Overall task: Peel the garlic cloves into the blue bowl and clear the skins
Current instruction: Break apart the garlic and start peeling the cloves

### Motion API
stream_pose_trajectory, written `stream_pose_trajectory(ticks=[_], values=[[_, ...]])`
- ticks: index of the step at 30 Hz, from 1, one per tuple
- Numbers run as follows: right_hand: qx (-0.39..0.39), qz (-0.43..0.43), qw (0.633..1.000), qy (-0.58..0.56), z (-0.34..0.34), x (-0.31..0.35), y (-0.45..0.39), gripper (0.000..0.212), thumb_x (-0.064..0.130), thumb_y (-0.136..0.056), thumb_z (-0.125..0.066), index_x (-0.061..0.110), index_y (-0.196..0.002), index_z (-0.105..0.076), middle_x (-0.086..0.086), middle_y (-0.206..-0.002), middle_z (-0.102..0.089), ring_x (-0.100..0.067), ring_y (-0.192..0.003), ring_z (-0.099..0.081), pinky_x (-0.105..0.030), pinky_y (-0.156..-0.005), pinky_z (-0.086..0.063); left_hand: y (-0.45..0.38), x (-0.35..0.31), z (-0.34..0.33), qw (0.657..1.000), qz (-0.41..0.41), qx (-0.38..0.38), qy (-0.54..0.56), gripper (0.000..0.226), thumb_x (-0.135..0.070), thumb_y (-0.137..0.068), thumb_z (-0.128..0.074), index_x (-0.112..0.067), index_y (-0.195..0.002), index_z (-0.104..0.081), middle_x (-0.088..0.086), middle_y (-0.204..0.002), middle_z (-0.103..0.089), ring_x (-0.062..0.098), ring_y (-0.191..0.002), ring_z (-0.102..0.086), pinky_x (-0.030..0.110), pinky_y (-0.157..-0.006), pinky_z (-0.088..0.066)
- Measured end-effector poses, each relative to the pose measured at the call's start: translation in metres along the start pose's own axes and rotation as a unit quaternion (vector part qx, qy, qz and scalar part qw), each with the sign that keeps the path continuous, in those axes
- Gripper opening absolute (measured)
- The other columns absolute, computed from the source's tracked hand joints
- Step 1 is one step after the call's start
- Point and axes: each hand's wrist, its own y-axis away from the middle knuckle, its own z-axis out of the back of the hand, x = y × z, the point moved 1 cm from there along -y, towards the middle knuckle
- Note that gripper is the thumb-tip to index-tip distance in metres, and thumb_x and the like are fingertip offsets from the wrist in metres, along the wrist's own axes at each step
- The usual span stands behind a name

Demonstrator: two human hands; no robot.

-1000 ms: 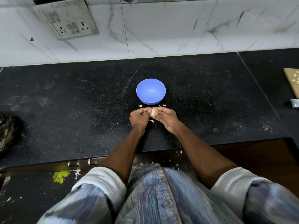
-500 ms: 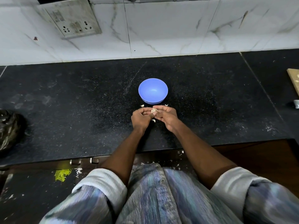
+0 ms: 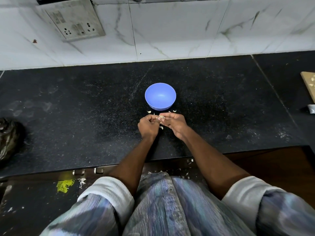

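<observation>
A head-worn camera looks down on a black speckled surface (image 3: 85, 116) that runs across the middle of the frame, with white marble-patterned wall tiles (image 3: 170, 28) above it. At the centre stands a blue bowl (image 3: 160, 96), upright, its inside showing nothing but smooth blue.

Just below the bowl, two bare forearms reach up from the bottom of the frame and the hands meet. The left hand (image 3: 148, 126) has its fingers curled and pinches a garlic clove (image 3: 161, 118) at its tips. The right hand (image 3: 174, 123) meets it from the other side, fingers and thumb bent round the same clove. The clove sits between both sets of fingertips, close to the bowl but outside it.

Small pale garlic skins (image 3: 161, 127) lie on the surface beneath the hands, with more scraps by the foot of the bowl.

In the upper left a grimy socket plate (image 3: 75, 21) is set into the tiles. A dark crumpled bag (image 3: 8, 138) sits at the left edge. A wooden board (image 3: 309, 82) shows at the right edge. White rolled sleeves (image 3: 109, 193) fill the bottom.
</observation>
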Motion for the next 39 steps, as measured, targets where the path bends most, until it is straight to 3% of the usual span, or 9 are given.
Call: stream_pose_trajectory(ticks=[3, 7, 12, 18, 24, 32, 36, 39], values=[[0.007, -0.006, 0.999, -0.049, 0.005, 0.000, 0.000, 0.030, -0.011, -0.093, -0.064, -0.005, -0.122, -0.067, -0.013, -0.102, -0.077, -0.018, -0.094, -0.076, -0.025, -0.082, -0.060, -0.001, 0.000, -0.001, 0.999, 0.003, 0.021, 0.025, 0.004, -0.014, -0.089, -0.083, -0.014, -0.093, -0.083, -0.005, -0.080, -0.079, 0.008, -0.070, -0.072, 0.030, -0.074, -0.062], [-0.004, -0.008, 0.999, -0.050, 0.008, 0.001, -0.001, 0.024, -0.008, -0.094, -0.065, -0.004, -0.117, -0.070, -0.014, -0.103, -0.078, -0.022, -0.097, -0.076, -0.026, -0.081, -0.061, -0.003, 0.001, 0.000, 0.995, 0.034, 0.050, 0.080, 0.018, -0.024, -0.082, -0.092, -0.013, -0.093, -0.083, 0.000, -0.081, -0.080, 0.009, -0.071, -0.073, 0.029, -0.071, -0.063], [-0.016, -0.006, 1.000, -0.023, 0.012, -0.003, -0.001, 0.019, -0.007, -0.092, -0.068, -0.001, -0.110, -0.073, -0.016, -0.103, -0.077, -0.024, -0.096, -0.076, -0.028, -0.080, -0.061, -0.003, 0.003, -0.004, 0.995, 0.049, 0.054, 0.073, 0.018, -0.020, -0.080, -0.093, -0.012, -0.093, -0.085, 0.000, -0.081, -0.081, 0.012, -0.071, -0.075, 0.030, -0.073, -0.063], [-0.017, 0.001, 1.000, 0.003, 0.012, -0.003, -0.002, 0.024, -0.012, -0.090, -0.066, 0.004, -0.105, -0.075, -0.012, -0.095, -0.078, -0.018, -0.088, -0.075, -0.023, -0.080, -0.058, 0.001, 0.003, -0.007, 0.998, 0.049, -0.024, -0.012, 0.006, -0.018, -0.090, -0.080, -0.018, -0.087, -0.085, -0.004, -0.072, -0.078, 0.018, -0.072, -0.075, 0.039, -0.075, -0.063], [-0.028, -0.012, 1.000, 0.005, 0.007, 0.002, -0.006, 0.021, -0.009, -0.094, -0.063, 0.000, -0.111, -0.072, -0.012, -0.100, -0.077, -0.018, -0.091, -0.075, -0.024, -0.078, -0.059, -0.003, -0.002, -0.007, 0.998, 0.041, 0.005, -0.042, 0.032, -0.001, -0.095, -0.058, -0.023, -0.087, -0.079, -0.001, -0.073, -0.078, 0.019, -0.072, -0.077, 0.040, -0.074, -0.065], [-0.057, -0.016, 0.998, 0.021, 0.006, 0.005, -0.009, 0.022, -0.003, -0.085, -0.076, 0.004, -0.106, -0.073, -0.011, -0.096, -0.077, -0.018, -0.085, -0.074, -0.025, -0.073, -0.059, -0.004, -0.006, -0.003, 0.998, 0.033, 0.048, 0.022, 0.016, -0.005, -0.093, -0.071, -0.015, -0.093, -0.083, 0.002, -0.077, -0.080, 0.021, -0.076, -0.079, 0.039, -0.076, -0.067], [-0.075, -0.008, 0.996, 0.041, 0.004, 0.007, -0.008, 0.025, -0.003, -0.086, -0.077, -0.001, -0.110, -0.070, -0.014, -0.098, -0.076, -0.019, -0.081, -0.073, -0.027, -0.070, -0.060, -0.005, -0.007, -0.002, 0.996, -0.031, 0.081, -0.023, 0.024, 0.000, -0.093, -0.066, -0.016, -0.093, -0.084, -0.004, -0.078, -0.080, 0.016, -0.075, -0.078, 0.030, -0.072, -0.065], [-0.076, 0.006, 0.995, 0.067, 0.001, 0.008, -0.009, 0.023, -0.006, -0.090, -0.070, -0.002, -0.112, -0.069, -0.014, -0.099, -0.075, -0.018, -0.082, -0.072, -0.026, -0.068, -0.060, -0.004, -0.007, -0.002, 0.997, -0.023, 0.075, -0.020, 0.029, 0.003, -0.090, -0.063, -0.017, -0.095, -0.084, -0.004, -0.081, -0.080, 0.016, -0.076, -0.078, 0.031, -0.073, -0.064]])
